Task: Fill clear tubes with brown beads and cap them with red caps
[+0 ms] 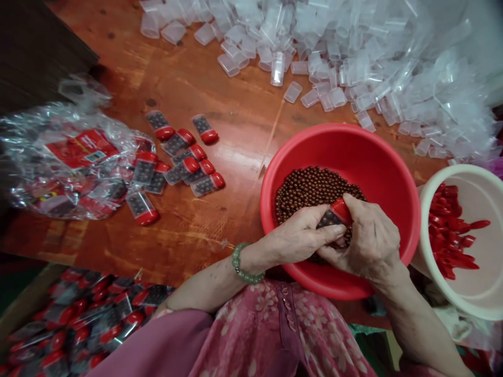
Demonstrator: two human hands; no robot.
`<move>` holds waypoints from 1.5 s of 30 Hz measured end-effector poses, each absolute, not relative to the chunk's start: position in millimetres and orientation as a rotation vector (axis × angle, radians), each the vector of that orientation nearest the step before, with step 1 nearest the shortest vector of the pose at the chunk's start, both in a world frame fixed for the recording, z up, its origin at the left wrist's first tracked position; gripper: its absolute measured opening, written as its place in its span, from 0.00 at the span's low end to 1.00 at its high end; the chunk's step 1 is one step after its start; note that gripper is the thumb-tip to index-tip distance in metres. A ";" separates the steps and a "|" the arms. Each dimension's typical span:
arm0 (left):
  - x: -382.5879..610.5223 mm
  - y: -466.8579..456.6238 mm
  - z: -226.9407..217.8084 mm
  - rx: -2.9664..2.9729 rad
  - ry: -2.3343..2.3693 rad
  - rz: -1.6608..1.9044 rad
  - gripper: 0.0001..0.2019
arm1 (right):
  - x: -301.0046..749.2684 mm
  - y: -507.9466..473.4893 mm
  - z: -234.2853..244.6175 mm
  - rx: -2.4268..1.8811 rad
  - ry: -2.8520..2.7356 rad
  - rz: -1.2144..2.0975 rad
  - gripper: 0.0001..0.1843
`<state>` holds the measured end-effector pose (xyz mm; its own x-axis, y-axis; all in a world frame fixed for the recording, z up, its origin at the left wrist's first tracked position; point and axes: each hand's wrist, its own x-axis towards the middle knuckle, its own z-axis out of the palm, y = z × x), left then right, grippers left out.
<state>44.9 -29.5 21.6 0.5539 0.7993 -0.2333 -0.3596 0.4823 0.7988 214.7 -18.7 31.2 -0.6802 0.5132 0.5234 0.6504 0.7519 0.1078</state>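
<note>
Over a red basin holding many small brown balls, both hands meet on one small clear container with a red cap. My left hand pinches its clear body, which has dark balls inside. My right hand grips the capped end, thumb and fingers closed around the red cap. Several filled containers with red caps lie on the table to the left of the basin.
Clear empty containers are heaped along the back of the wooden table. A white bucket of red caps stands right of the basin. A clear plastic bag sits at left; more filled containers are piled below the table edge.
</note>
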 end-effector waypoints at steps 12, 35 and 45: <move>49.4 -27.1 21.3 0.574 0.632 0.849 0.21 | 210.7 -17.2 37.0 -0.959 -2.588 -0.332 0.37; 52.0 -26.0 21.5 0.283 0.626 0.764 0.31 | 223.6 -11.1 42.1 -0.893 -2.498 0.263 0.50; 50.0 -28.0 20.6 0.492 0.693 0.781 0.32 | 218.6 -8.3 48.4 -1.168 -1.877 0.889 0.14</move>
<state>50.0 -28.0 20.6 0.5131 0.7710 -0.3773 -0.4660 0.6194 0.6318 218.6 -8.3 48.4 -0.3109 0.9232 0.2260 0.4098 0.3448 -0.8445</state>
